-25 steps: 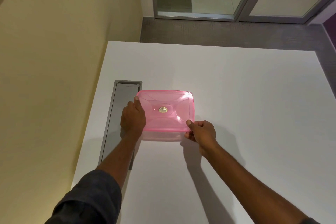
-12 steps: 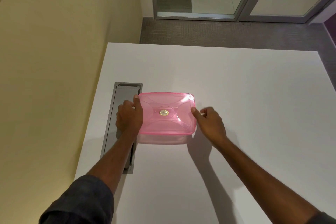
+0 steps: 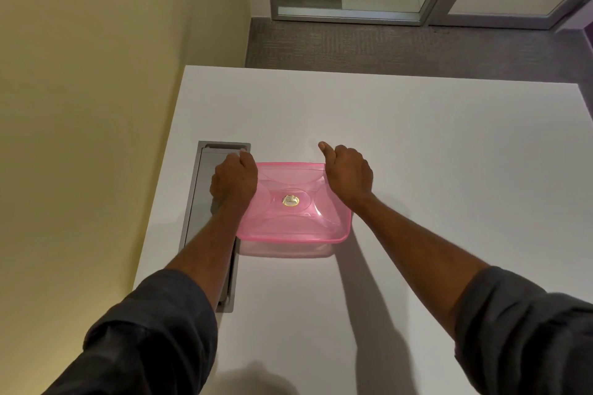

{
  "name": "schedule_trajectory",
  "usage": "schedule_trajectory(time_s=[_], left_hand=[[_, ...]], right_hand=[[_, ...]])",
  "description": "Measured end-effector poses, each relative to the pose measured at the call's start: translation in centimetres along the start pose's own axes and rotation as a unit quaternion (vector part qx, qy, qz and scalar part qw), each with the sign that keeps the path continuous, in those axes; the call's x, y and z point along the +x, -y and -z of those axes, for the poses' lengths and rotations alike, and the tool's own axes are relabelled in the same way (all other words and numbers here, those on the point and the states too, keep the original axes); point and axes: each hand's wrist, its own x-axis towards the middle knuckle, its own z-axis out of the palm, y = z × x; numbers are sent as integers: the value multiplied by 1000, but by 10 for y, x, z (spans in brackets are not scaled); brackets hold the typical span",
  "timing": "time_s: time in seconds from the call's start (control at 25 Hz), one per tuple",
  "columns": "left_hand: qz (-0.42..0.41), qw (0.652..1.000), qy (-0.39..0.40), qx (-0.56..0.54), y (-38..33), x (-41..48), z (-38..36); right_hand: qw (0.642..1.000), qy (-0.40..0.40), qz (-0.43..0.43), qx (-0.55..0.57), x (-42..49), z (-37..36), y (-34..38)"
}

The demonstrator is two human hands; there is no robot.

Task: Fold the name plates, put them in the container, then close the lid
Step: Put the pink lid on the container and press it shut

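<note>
A pink translucent lid [image 3: 288, 218] with a small gold sticker at its middle lies on top of a clear container [image 3: 288, 250], of which only the near wall shows below the lid. The container stands on the white table [image 3: 417, 154]. My left hand [image 3: 234, 181] rests on the lid's far left corner with curled fingers. My right hand [image 3: 348, 171] presses on the far right corner, fingers bent and thumb sticking out to the left. No name plates can be made out through the lid.
A grey metal cable hatch [image 3: 205, 202] is set into the table just left of the container, partly under my left forearm. A yellow wall runs along the table's left edge. Beyond the far edge lie grey carpet and glass doors.
My right hand has moved from the lid's near right corner up along its right side to the far right corner. My left hand shifted a little toward the far left corner.
</note>
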Motion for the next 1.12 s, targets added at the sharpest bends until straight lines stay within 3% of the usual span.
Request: schedule_trajectory(time_s=[0.36, 0.52, 0.68, 0.76, 0.84, 0.96, 1.12], left_hand=[[7, 1000, 20, -16, 0, 0, 3], [-1, 999, 9, -32, 6, 3, 0], [-33, 997, -36, -54, 4, -2, 3], [-95, 992, -69, -35, 2, -10, 9], [-214, 973, -79, 32, 7, -25, 12], [-333, 933, 9, 138, 29, -50, 12], [-353, 925, 65, 128, 41, -59, 12]], right_hand=[[1000, -5, 2, -10, 10, -5, -5], [998, -5, 49, -37, 17, -6, -9], [999, -23, -6, -36, 10, -3, -2], [995, -77, 56, -29, -1, 2, -5], [980, -134, 146, -16, -25, 3, -10], [967, -77, 219, -103, -70, -18, -16], [970, -24, 207, -127, -90, -32, -17]])
